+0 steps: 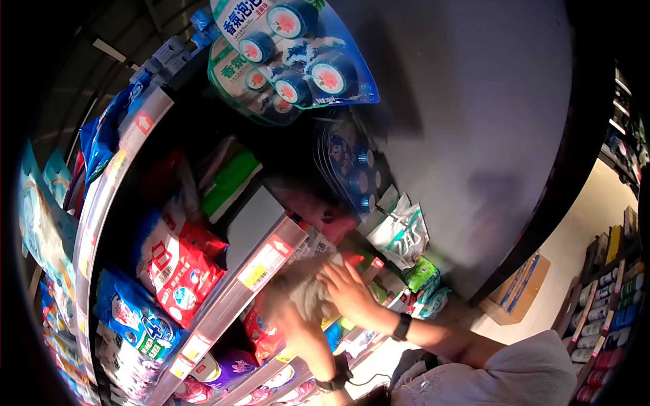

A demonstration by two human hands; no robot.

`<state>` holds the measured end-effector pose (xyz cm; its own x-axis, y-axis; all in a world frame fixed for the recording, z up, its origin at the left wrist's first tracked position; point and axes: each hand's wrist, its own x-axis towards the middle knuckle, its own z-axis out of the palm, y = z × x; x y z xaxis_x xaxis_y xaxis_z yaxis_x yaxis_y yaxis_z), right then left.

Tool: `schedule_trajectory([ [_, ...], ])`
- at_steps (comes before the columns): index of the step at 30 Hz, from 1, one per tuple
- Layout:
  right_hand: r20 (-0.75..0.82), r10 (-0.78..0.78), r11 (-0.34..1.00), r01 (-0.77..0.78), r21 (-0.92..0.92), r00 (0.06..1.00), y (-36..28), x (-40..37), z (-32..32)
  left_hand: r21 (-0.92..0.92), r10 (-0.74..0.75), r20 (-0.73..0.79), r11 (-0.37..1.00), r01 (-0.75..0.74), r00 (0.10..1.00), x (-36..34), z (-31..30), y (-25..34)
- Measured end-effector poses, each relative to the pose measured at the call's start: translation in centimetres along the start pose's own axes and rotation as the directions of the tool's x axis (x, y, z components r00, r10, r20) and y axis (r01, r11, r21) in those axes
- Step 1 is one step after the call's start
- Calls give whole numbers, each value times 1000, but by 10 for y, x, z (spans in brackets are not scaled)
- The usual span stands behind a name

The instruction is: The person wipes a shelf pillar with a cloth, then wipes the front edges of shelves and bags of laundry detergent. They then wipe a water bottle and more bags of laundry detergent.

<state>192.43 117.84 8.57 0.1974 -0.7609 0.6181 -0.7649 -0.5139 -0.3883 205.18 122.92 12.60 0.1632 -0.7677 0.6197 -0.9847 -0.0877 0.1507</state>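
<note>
A soft, greyish cloth-like thing (310, 292) is at the front of the store shelf, between my two hands; I cannot make out its exact kind. My right hand (349, 298) lies against its right side, fingers stretched and slightly apart. On the near left side, my left hand (298, 335) is smeared by motion, and its fingers are hard to read. Both wrists wear dark bands. Behind the cloth-like thing is a pinkish-red package (315, 206), partly in shadow. A red pack (263, 328) sits beside my left hand.
Shelf edges with price tags (254, 274) run diagonally past my hands. Red bags (179, 271) and blue bags (132, 318) fill the left. Blister packs (315, 57) hang above. A white-green pouch (403, 237) hangs near a grey panel (481, 135). A cardboard box (518, 291) stands on the floor.
</note>
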Motion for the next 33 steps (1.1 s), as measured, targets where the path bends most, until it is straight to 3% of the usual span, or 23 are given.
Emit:
schedule_trajectory([
  [2, 69, 21, 1000, -21, 3, 997, -8, -22, 1, -96, -35, -9, 995, 34, 999, -15, 1, -9],
  [4, 49, -13, 991, 6, 136, 999, -2, -16, -1, -98, -3, 36, 995, 7, 999, -11, -4, -16],
  [6, 26, -28, 986, 23, 164, 999, 7, 4, 7, 19, -126, 82, 992, 125, 989, 5, -6, -9],
  [8, 283, -44, 996, 22, 81, 958, 14, 44, 2, 12, -150, 154, 989, 150, 977, 29, 1, -21],
  [10, -166, -179, 952, 213, 221, 970, 15, 79, 13, 69, -360, 367, 930, 361, 858, 69, -23, 7],
  [11, -93, -146, 960, 164, 229, 985, 15, 91, 28, -6, -111, 132, 994, 113, 985, 68, -9, -6],
  [12, -21, -112, 966, 114, 231, 993, 16, 101, 44, 54, 152, -122, 988, -146, 981, 68, 5, -19],
  [13, 17, -77, 972, 71, 223, 997, 15, 103, 47, 91, 266, -168, 963, -254, 949, 71, 6, -25],
  [16, 58, 32, 984, -41, 172, 998, 4, 103, 42, 76, 186, -272, 982, -171, 944, 67, 30, -35],
  [17, -27, -33, 993, 36, 116, 999, 1, 94, 34, 7, -2, -180, 1000, 3, 984, 58, 35, -34],
  [18, 119, -10, 997, 1, 74, 993, -1, 83, 27, -42, -182, -70, 983, 180, 981, 49, 38, -32],
  [19, 259, 22, 999, -31, 29, 965, -2, 71, 21, 4, -319, 174, 946, 324, 932, 48, 12, -15],
  [20, 389, 61, 998, -59, -19, 919, -4, 58, 16, -12, -211, 103, 977, 213, 972, 32, 12, -22],
  [22, 182, 35, 994, -15, -110, 983, -12, 28, 9, 44, -164, 107, 986, 160, 981, 17, -1, -17],
  [23, 119, 42, 999, -42, -4, 992, -13, 14, 8, -30, -115, 104, 992, 119, 988, 7, -3, -19],
  [25, 99, 55, 998, -52, -31, 994, -19, -8, 1, -141, -38, 161, 988, 61, 986, -9, -7, -29],
  [28, 120, 59, 994, -47, -96, 991, -22, -13, 4, -127, 38, 118, 992, -23, 992, -10, -5, -38],
  [30, 130, 46, 987, -25, -161, 990, -24, -2, 3, -44, -15, 281, 999, 28, 960, 2, -7, -40],
  [33, 17, 75, 980, -71, -184, 997, -22, 4, 15, -175, 110, 216, 982, -72, 970, 14, -21, -43],
])
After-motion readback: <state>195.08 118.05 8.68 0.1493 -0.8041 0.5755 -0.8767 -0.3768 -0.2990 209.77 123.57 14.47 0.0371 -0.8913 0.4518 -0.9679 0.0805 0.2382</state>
